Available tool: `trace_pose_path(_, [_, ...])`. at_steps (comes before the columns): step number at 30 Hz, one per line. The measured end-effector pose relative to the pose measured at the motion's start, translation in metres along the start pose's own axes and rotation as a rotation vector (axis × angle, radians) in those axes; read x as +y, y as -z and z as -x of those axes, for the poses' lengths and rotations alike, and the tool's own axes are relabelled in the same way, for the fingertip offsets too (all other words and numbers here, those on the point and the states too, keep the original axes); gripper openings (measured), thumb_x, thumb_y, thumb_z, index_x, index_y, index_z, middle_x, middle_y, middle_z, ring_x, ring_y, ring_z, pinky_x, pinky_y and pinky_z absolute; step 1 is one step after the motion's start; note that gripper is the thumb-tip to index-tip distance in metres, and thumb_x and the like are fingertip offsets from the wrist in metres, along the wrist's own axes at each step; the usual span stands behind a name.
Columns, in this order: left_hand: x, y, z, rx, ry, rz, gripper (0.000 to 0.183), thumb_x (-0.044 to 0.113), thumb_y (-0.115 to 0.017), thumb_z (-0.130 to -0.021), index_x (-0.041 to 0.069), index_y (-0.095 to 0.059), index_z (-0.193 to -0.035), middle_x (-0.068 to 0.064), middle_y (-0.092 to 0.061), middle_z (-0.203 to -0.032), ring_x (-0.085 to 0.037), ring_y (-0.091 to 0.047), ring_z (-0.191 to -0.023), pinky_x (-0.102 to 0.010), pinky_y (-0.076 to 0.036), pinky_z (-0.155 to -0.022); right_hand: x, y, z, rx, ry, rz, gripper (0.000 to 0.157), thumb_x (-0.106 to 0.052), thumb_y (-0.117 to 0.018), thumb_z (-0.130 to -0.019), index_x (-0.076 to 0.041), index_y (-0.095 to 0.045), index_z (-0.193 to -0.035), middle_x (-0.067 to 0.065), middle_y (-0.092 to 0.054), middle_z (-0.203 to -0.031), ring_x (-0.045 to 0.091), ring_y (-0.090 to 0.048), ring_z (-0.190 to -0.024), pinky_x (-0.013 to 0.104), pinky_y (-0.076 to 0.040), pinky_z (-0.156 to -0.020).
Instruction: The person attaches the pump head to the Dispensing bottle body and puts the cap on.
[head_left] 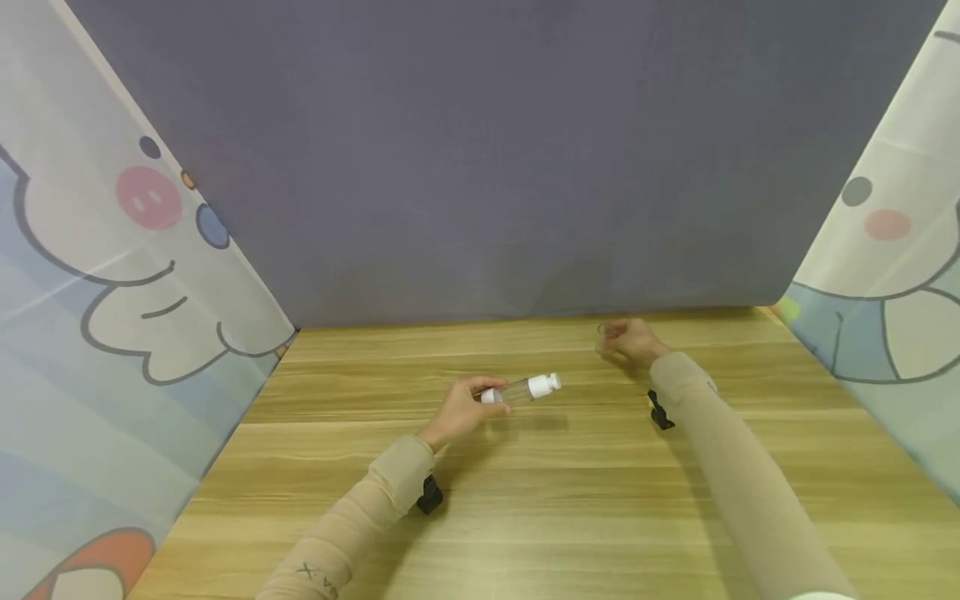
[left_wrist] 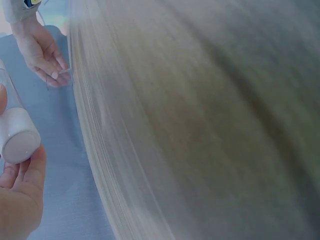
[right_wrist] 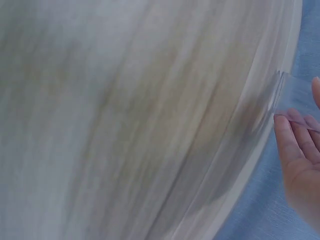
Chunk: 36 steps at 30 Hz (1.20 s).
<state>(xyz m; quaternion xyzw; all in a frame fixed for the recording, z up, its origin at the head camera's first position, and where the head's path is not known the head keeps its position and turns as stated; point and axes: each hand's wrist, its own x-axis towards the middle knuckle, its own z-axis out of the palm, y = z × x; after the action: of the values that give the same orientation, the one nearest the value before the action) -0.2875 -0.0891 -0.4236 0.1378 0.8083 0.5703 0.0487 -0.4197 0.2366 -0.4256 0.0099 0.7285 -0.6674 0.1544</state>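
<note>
My left hand (head_left: 459,412) grips a small clear bottle (head_left: 519,392) by its white base, above the table. The bottle lies tilted in the air, with its white pump top (head_left: 544,384) pointing to the right. In the left wrist view, the white base (left_wrist: 20,135) shows close up between thumb and fingers. Farther back on the right, my right hand (head_left: 636,342) pinches a see-through plastic cap (right_wrist: 292,94) by its side. The cap's open rim faces away from the palm, and the thumb is partly cut off in the right wrist view.
A wood-grain table (head_left: 600,500) spreads beneath both hands. Behind it rises a dark grey cloth wall (head_left: 480,167). Cartoon-printed curtains (head_left: 67,417) close off the left and right sides.
</note>
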Motion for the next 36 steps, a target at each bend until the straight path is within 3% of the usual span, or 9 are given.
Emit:
trace_pose_path(7, [0.001, -0.002, -0.001, 0.023, 0.004, 0.027, 0.043, 0.001, -0.080, -0.084, -0.007, -0.067, -0.124, -0.024, -0.062, -0.128, -0.034, -0.065, -0.109, -0.035, -0.056, -0.086, -0.011, -0.002, 0.012, 0.045, 0.156, 0.303, 0.049, 0.000, -0.059, -0.098, 0.017, -0.041, -0.141, 0.034, -0.042, -0.142, 0.043, -0.043, -0.131, 0.044, -0.041, -0.109])
trace_pose_path(13, [0.002, -0.004, 0.001, 0.028, 0.007, 0.041, 0.042, 0.001, -0.079, -0.084, -0.006, -0.067, -0.124, -0.024, -0.063, -0.127, -0.033, -0.065, -0.109, -0.035, -0.056, -0.086, -0.020, -0.002, 0.018, 0.060, 0.268, 0.341, 0.057, -0.007, -0.062, -0.100, 0.017, -0.037, -0.145, 0.034, -0.042, -0.146, 0.046, -0.040, -0.136, 0.050, -0.036, -0.111])
trace_pose_path(17, [0.003, -0.003, 0.001, 0.032, 0.016, 0.041, 0.042, 0.001, -0.078, -0.085, -0.006, -0.067, -0.124, -0.022, -0.063, -0.127, -0.033, -0.065, -0.110, -0.034, -0.056, -0.086, -0.027, -0.006, 0.027, 0.081, 0.306, 0.380, 0.057, -0.014, -0.065, -0.100, 0.012, -0.042, -0.146, 0.030, -0.046, -0.145, 0.044, -0.043, -0.134, 0.050, -0.038, -0.110])
trace_pose_path(27, [0.006, -0.003, 0.000, 0.024, 0.004, 0.025, 0.041, 0.004, -0.079, -0.086, -0.005, -0.067, -0.125, -0.020, -0.064, -0.127, -0.035, -0.062, -0.114, -0.037, -0.055, -0.089, -0.039, -0.021, 0.056, 0.084, 0.339, 0.377, 0.054, -0.021, -0.069, -0.098, 0.005, -0.052, -0.142, 0.025, -0.055, -0.138, 0.039, -0.053, -0.125, 0.049, -0.044, -0.105])
trace_pose_path(36, [0.007, -0.004, -0.001, 0.027, -0.004, 0.033, 0.042, -0.001, -0.076, -0.087, -0.010, -0.064, -0.126, -0.028, -0.061, -0.128, -0.038, -0.062, -0.111, -0.038, -0.056, -0.088, -0.041, -0.032, 0.070, 0.040, 0.344, 0.361, 0.058, -0.023, -0.071, -0.097, 0.005, -0.050, -0.143, 0.024, -0.055, -0.140, 0.038, -0.053, -0.128, 0.048, -0.042, -0.107])
